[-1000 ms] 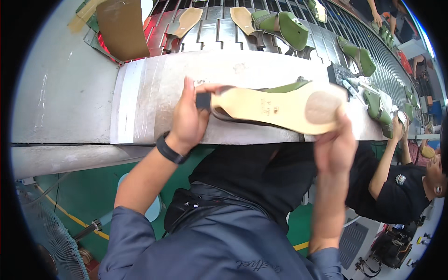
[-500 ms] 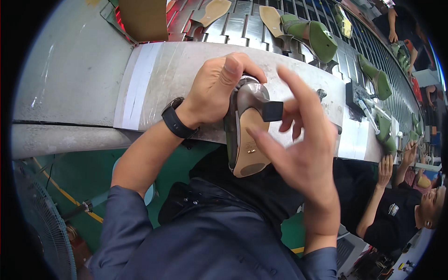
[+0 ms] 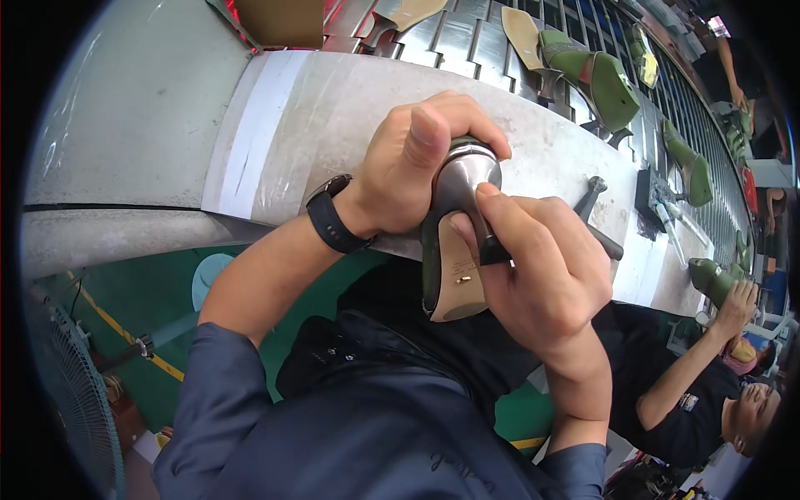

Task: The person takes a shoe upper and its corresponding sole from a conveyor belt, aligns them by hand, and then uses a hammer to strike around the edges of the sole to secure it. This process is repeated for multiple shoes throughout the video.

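Note:
My left hand (image 3: pixel 408 158) wraps round the back of a high-heeled shoe (image 3: pixel 455 283), its thumb pointing up. The shoe is upside down over the bench's near edge, its tan sole facing up and dark green showing along the side. On its metallic grey-brown heel (image 3: pixel 463 179) my right hand (image 3: pixel 550 271) closes, the forefinger on one side and the thumb on the other. The heel's black tip (image 3: pixel 493 252) shows beside the right fingers. A hammer (image 3: pixel 605 240) with a dark handle lies on the bench behind the right hand.
Beyond the grey bench (image 3: pixel 350 92), a slatted metal conveyor (image 3: pixel 467 46) carries tan soles and shoes on green lasts (image 3: pixel 615 90). A black box (image 3: pixel 647 193) sits at the right. A co-worker (image 3: pixel 687 408) is at the right with a green last; a fan (image 3: pixel 75 383) stands lower left.
My right hand, raised and spread before, has closed on the heel. The shoe has shifted slightly right with my left hand, and the hammer has come into fuller view.

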`<state>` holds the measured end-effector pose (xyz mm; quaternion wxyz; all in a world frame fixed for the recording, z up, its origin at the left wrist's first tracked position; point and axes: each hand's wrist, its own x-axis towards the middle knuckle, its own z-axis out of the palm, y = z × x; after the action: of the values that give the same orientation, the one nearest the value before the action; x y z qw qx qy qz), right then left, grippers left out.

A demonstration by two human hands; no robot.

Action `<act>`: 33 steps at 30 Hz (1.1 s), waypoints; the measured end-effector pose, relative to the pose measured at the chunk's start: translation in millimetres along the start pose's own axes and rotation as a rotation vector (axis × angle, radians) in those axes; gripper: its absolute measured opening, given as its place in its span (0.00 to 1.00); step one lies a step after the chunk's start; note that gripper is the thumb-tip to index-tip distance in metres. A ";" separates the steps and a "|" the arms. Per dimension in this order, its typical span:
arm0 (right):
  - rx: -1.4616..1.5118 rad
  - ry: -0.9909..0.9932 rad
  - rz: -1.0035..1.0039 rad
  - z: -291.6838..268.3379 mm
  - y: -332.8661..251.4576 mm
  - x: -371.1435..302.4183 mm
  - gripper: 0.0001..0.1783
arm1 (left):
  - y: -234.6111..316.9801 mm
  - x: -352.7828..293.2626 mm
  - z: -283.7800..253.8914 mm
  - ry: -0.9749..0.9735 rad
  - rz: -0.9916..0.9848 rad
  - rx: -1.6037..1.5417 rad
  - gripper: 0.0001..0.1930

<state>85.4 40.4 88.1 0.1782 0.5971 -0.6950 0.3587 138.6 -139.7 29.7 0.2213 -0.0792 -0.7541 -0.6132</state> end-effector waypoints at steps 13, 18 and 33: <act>-0.081 0.162 -0.065 26.1 43.9 9.1 0.16 | -10.3 27.2 -1.7 0.046 -0.116 -0.181 0.23; 0.156 0.123 0.473 22.1 48.9 -3.6 0.14 | -22.4 49.1 3.8 0.006 -0.146 -0.035 0.20; 0.474 -0.335 1.044 0.5 32.9 -10.0 0.21 | -4.5 51.0 13.0 0.129 -0.253 -0.004 0.20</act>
<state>56.2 48.0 71.6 -0.2718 0.2485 -0.8162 0.4452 88.4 -136.0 45.7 0.1904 0.0556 -0.7409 -0.6417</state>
